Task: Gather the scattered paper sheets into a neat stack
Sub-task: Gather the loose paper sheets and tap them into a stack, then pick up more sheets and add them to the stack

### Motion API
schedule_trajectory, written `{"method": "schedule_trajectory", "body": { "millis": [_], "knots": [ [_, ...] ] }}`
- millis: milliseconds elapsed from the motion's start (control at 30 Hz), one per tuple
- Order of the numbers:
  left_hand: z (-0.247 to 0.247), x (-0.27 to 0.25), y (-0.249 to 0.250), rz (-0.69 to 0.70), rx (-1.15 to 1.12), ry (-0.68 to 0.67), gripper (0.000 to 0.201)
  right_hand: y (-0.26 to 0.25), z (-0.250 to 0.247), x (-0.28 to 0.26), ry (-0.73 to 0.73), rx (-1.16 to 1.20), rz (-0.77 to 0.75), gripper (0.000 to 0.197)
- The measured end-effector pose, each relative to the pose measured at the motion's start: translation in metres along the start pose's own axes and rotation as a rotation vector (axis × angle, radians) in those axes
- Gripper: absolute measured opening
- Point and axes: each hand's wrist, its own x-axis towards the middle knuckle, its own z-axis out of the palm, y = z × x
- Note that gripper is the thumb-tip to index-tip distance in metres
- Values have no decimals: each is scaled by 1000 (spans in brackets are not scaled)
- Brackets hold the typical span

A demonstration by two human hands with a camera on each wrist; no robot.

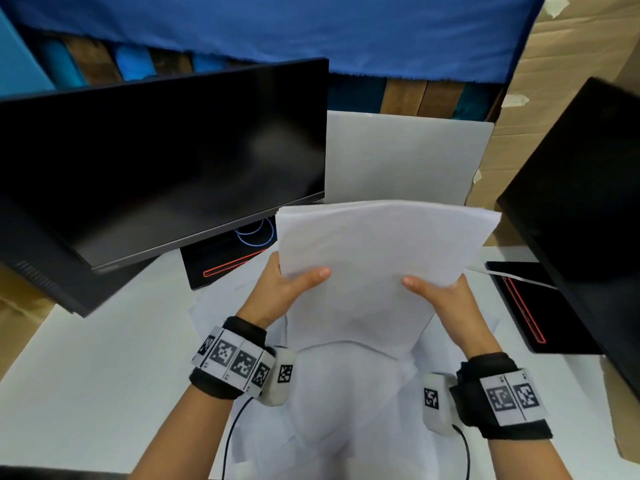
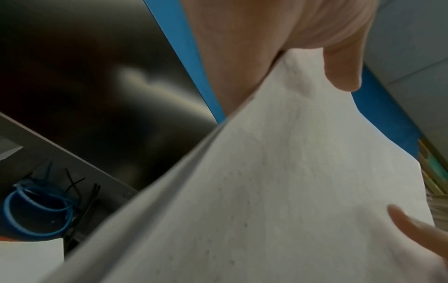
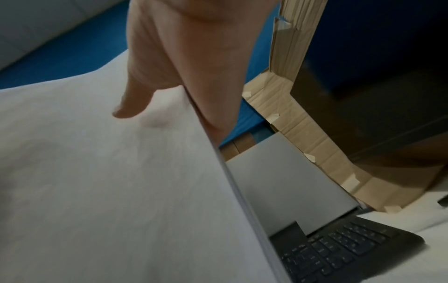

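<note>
My left hand (image 1: pixel 280 289) and right hand (image 1: pixel 446 299) each pinch a side of the paper stack (image 1: pixel 377 268), raised above loose sheets (image 1: pixel 346 393) on the table (image 1: pixel 86 393).

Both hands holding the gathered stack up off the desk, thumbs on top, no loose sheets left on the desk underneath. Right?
Not quite: the head view shows loose sheets under the stack. The rest holds: left hand and right hand grip it, thumbs on top.

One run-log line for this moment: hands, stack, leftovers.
left hand: grips paper stack | right hand: grips same stack | stack: lifted off table | loose sheets: on table below
</note>
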Motion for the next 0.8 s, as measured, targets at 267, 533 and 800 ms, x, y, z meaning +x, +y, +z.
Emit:
{"method": "schedule_trajectory", "body": {
  "millis": [267, 533, 800],
  "knots": [
    [-7, -9, -25, -129, 50, 52, 34, 26, 7, -7, -27, -35, 111, 33],
    [-23, -3, -58, -322, 201, -115, 30, 34, -4, 1, 273, -74, 187, 29],
    [-73, -57, -139, -925, 695, 268, 60, 48, -38, 1, 372, -215, 332, 45]
  ]
}}
